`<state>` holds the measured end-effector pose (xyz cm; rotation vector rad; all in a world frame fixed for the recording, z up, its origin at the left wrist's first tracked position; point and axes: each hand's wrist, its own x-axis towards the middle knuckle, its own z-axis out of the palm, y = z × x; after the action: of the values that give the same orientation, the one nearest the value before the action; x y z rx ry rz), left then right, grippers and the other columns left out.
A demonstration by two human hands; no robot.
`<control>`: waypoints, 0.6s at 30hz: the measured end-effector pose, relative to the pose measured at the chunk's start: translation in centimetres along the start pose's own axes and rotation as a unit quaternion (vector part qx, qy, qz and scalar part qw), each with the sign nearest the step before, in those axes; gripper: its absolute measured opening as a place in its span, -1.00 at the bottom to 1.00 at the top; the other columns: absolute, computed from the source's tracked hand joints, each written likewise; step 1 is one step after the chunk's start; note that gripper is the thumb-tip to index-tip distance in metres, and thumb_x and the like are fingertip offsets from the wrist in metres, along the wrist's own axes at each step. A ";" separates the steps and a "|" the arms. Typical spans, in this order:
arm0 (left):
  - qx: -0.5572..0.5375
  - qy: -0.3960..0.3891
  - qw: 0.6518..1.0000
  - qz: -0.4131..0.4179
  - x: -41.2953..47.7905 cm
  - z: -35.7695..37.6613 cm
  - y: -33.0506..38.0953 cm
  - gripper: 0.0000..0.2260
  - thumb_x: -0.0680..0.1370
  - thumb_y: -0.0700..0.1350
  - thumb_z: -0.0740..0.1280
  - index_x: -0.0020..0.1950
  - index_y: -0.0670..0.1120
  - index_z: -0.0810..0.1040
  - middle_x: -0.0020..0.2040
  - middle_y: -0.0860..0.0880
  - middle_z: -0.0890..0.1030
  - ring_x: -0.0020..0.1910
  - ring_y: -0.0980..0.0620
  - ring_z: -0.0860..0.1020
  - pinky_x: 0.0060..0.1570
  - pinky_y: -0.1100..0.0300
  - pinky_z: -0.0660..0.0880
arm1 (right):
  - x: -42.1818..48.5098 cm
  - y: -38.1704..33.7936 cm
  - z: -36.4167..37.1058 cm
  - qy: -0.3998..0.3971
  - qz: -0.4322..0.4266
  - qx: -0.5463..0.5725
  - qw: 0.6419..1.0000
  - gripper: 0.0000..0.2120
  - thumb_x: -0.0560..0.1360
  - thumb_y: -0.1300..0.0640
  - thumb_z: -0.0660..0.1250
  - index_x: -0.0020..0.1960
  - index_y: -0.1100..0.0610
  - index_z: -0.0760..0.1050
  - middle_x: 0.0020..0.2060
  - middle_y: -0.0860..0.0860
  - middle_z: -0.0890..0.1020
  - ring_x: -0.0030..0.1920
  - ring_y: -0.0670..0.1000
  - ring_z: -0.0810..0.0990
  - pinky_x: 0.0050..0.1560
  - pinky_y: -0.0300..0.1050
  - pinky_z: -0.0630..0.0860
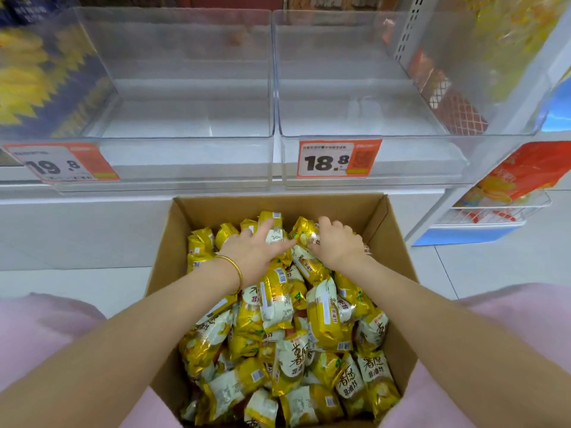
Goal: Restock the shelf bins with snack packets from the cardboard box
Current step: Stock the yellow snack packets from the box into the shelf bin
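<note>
Head cam: left grip (258, 247) clutches a snack packet (275, 234), right grip (338, 242) clutches another, cardboard box (278, 203) around both, clear bins (191, 159) just beyond.

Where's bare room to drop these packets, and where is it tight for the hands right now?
Both clear bins have bare floors: the left bin behind the 19.8 tag, and the right bin behind the 18.8 tag. Crowded: the cardboard box, heaped with snack packets, where the left hand and right hand grip packets at its far end.
</note>
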<state>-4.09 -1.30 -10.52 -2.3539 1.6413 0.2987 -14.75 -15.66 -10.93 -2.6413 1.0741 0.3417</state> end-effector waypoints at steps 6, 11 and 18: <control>-0.026 -0.011 1.000 -0.003 1.2 0.7 -0.2 -0.33 0.51 -0.33 0.13 0.49 0.21 0.08 0.54 -0.11 -0.18 0.32 -0.24 0.30 0.15 0.01 0.44 | 0.8 1.1 1.3 0.009 0.006 -0.025 1.000 -0.50 0.50 -0.07 0.36 0.30 0.15 0.30 0.23 0.11 0.40 0.24 0.17 0.43 0.18 0.08 0.39; -0.292 0.086 0.952 -0.034 0.4 -1.3 -1.6 -0.48 0.40 -0.26 0.34 0.29 0.08 0.35 0.34 -0.10 0.27 0.24 -0.16 0.38 0.19 0.01 0.42 | -0.4 0.8 -1.2 0.049 -0.042 0.027 0.998 -0.54 0.45 -0.06 0.41 0.21 0.15 0.38 0.13 0.10 0.35 -0.03 0.13 0.48 -0.11 -0.03 0.45; -0.510 0.128 0.845 -0.095 -3.9 -5.4 -5.1 -0.41 0.37 -0.23 0.52 0.25 0.01 0.25 0.14 -0.02 0.45 0.01 -0.01 0.56 -0.05 0.20 0.52 | -3.8 -1.0 -6.4 0.053 -0.115 0.132 0.983 -0.30 0.28 0.06 0.58 0.30 0.13 0.31 0.20 0.07 0.42 0.12 0.04 0.43 0.05 -0.14 0.42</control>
<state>-0.49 2.10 -3.74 -3.4152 1.5235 1.0831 -15.97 -14.64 -3.53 -2.5290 0.7693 0.0087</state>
